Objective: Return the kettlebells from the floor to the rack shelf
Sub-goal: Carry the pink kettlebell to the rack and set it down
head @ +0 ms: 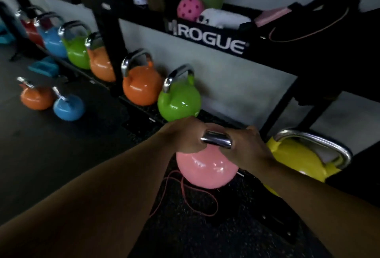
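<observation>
Both hands grip the chrome handle of a pink kettlebell (206,168), my left hand (183,134) on its left end and my right hand (246,149) on its right end. The bell hangs just in front of the low rack shelf (141,107), between a green kettlebell (178,101) and a yellow kettlebell (298,159). Further left on the shelf stand an orange kettlebell (141,85) and several more in orange, green, blue and red. On the floor at left lie a small orange kettlebell (36,98) and a small blue kettlebell (68,106).
The black upper shelf marked ROGUE (209,39) overhangs the row and carries a pink ball, bottles and a dark bag. A black rack upright (109,48) splits the row. A thin red cord (197,200) lies on the rubber floor under the pink bell. Teal blocks sit at far left.
</observation>
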The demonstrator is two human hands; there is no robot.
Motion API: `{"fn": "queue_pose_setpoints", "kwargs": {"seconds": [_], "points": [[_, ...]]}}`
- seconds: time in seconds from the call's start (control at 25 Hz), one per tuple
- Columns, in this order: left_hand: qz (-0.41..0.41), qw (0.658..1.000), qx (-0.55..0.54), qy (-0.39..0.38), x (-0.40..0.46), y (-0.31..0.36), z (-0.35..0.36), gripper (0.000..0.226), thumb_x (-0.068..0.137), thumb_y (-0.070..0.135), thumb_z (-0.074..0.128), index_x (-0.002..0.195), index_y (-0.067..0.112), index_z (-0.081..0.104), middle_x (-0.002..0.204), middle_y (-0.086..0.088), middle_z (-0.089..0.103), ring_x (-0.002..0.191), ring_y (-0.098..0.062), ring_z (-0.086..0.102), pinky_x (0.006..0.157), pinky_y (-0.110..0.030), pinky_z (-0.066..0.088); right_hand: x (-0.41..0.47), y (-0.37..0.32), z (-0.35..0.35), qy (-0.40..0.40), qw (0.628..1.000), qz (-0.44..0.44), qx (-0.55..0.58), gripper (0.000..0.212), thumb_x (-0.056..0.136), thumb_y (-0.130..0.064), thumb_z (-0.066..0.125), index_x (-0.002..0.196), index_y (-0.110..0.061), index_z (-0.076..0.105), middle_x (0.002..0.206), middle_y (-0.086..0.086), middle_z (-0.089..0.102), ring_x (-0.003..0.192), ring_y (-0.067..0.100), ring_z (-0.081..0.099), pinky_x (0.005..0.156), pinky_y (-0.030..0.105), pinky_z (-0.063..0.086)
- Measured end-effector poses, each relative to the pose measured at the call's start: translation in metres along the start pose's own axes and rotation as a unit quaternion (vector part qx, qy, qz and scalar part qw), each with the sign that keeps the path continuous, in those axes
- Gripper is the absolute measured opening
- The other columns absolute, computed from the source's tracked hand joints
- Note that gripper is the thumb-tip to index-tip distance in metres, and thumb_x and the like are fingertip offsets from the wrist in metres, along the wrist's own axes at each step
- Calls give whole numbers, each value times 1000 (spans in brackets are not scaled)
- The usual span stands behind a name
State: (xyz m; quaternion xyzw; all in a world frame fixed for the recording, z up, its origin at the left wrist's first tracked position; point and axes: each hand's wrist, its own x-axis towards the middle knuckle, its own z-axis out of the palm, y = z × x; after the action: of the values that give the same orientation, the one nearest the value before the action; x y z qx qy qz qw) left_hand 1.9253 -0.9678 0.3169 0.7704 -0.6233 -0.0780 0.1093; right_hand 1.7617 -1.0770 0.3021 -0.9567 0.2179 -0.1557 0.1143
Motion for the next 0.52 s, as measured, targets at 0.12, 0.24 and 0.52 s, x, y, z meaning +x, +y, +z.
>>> {"fn": "queue_pose_setpoints", "kwargs": {"seconds": [0.12,0.24,0.52], "points": [[54,998,38,-7,65,-19,1,26,73,29,69,93,14,70,92,-11,74,88,-31,69,65,-27,45,34,27,4,40,999,30,5,44,59,-15,80,102,-23,74,83,9,77,78,32,72,77,44,56],[97,993,59,-7,118,-31,11,19,74,29,71,89,17,69,90,-8,73,85,-30,69,62,-27,41,57,53,18,52,994,92,-17,28,65,-19,77,93,-18,72,78,13,75,76,34,70,78,42,48],[147,989,16,20,188,-45,38,11,68,29,70,77,26,64,67,1,67,63,-23,64,52,-22,31,81,90,39,65,981,180,-2,15,72,-21,71,86,-16,66,76,13,72,76,37,68,70,37,46]]}}
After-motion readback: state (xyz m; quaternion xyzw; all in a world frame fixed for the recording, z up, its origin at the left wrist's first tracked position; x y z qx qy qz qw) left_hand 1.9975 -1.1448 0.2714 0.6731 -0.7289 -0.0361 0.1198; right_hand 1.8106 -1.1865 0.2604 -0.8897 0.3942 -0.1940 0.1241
